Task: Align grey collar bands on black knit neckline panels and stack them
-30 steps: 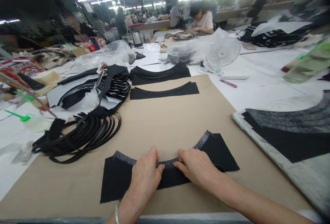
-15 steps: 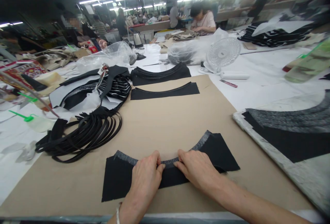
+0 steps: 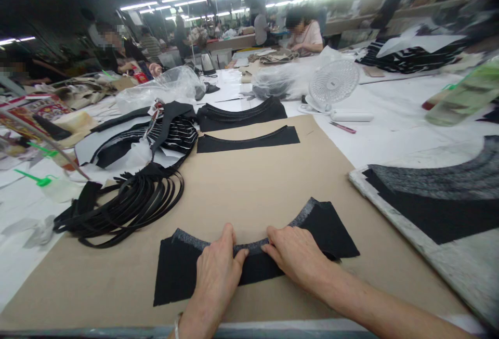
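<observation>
A black curved fabric piece [image 3: 259,269] lies flat before me, a speckled grey strip along its concave upper edge. My left hand [image 3: 216,266] rests on its middle. Thumb and index finger there are apart, the thumb on the fabric and the index by the curved edge, with grey strip showing between them. Just to the right, my right hand [image 3: 298,253] pinches the same edge between thumb and index finger. Its other fingers are curled under and partly hidden. Both palms cover parts of the piece.
A brown board [image 3: 249,183] lies under the work. Further back are a narrow black fabric piece [image 3: 249,143] and a stack of similar ones [image 3: 241,116]. Coiled black strips [image 3: 120,209] lie left; a pale board [image 3: 405,224] with grey-edged pieces lies right. A small fan [image 3: 333,81] stands behind.
My left index finger has shifted slightly left, widening its gap from the thumb. My right hand keeps nearly the same place and pinch. The fabric piece has hardly moved.
</observation>
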`<state>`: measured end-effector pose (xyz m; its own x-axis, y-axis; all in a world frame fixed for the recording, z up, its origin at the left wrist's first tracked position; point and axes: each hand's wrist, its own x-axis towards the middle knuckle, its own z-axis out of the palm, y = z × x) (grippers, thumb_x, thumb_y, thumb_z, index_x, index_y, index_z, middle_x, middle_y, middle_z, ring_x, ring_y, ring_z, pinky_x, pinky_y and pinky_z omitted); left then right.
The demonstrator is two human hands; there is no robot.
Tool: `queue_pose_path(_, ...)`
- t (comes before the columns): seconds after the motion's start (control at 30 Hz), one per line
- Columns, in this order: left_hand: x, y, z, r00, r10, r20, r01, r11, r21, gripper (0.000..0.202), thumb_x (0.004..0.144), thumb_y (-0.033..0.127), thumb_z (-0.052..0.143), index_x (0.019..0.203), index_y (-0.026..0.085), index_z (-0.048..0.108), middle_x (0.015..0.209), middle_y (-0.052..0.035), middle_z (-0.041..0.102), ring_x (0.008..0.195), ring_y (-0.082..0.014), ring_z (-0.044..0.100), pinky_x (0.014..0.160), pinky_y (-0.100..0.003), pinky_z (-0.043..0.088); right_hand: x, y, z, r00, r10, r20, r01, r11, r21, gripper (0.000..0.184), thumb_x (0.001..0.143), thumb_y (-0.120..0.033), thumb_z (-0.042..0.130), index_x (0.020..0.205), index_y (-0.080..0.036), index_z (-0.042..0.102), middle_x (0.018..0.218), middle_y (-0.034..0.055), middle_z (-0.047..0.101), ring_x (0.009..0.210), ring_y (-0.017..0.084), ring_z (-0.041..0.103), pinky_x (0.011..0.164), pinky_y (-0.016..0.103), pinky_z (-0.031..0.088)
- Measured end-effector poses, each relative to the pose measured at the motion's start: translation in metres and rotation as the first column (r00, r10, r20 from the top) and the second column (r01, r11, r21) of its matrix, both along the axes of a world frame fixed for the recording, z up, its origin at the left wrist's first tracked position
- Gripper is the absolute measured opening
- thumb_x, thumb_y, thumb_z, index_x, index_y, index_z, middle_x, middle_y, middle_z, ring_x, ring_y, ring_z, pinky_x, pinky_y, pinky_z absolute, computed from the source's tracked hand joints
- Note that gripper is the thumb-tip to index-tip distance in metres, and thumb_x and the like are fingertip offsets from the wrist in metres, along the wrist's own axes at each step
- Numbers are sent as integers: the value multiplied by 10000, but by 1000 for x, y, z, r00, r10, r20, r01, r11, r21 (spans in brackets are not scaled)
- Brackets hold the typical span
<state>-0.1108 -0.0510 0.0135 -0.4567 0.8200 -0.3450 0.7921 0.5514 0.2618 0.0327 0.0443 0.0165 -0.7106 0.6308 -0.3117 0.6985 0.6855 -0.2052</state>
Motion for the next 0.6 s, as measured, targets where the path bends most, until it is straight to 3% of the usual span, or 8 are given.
queue_pose_path(0.17,5,-5,-9,990,-111,-90,131,955,267,148,801,110,595,848,210,497,906,-10,573,890,-219,556,776,-344,404,0,0,-1,1000,0,3,0,1000,4,197,920,-322,517,890,-179,649,777,106,716,766,275,699,613,304,464)
queue_pose_path(0.27,7,-9,-20,979,-182,-92,203,903,378,141,828,63,521,828,204,531,886,-14,568,860,-210,537,765,-359,427,-1,0,0,1000,-7,8,7,1000,-9,198,921,-324,513,911,-177,646,802,114,717,797,268,697,643,303,470)
queue_pose_path(0.33,7,-14,-30,950,-288,-120,309,827,470,177,865,57,458,874,197,565,906,-29,587,857,-205,537,760,-362,451,-1,0,1,1000,-8,16,9,1000,-29,207,924,-322,503,927,-173,646,828,122,717,812,259,694,665,297,470)
queue_pose_path(0.43,4,-20,-45,820,-507,-268,558,602,571,278,903,67,400,1078,172,589,1004,-68,623,903,-200,554,784,-352,491,-2,0,4,1000,-14,26,15,998,-66,223,928,-317,490,965,-164,648,857,134,716,837,244,689,711,294,470)
queue_pose_path(0.5,1,-24,-53,729,-579,-365,666,475,575,333,911,63,382,1182,129,564,1062,-98,628,970,-200,557,838,-340,504,-1,0,6,1000,-22,21,23,996,-80,233,926,-319,491,988,-160,651,869,142,714,853,244,685,736,301,469)
queue_pose_path(0.53,0,-26,-57,705,-591,-392,690,446,569,354,910,54,370,1206,110,555,1080,-108,626,1002,-200,553,869,-334,504,0,1,8,1000,-26,17,27,996,-86,240,923,-325,496,991,-158,654,871,146,714,854,246,684,740,306,470)
queue_pose_path(0.6,-3,-28,-61,694,-598,-402,704,444,554,402,896,30,343,1244,89,536,1111,-120,621,1043,-203,542,913,-335,500,3,6,10,1000,-30,6,30,995,-98,250,907,-339,515,973,-152,668,869,152,713,849,256,683,730,311,469)
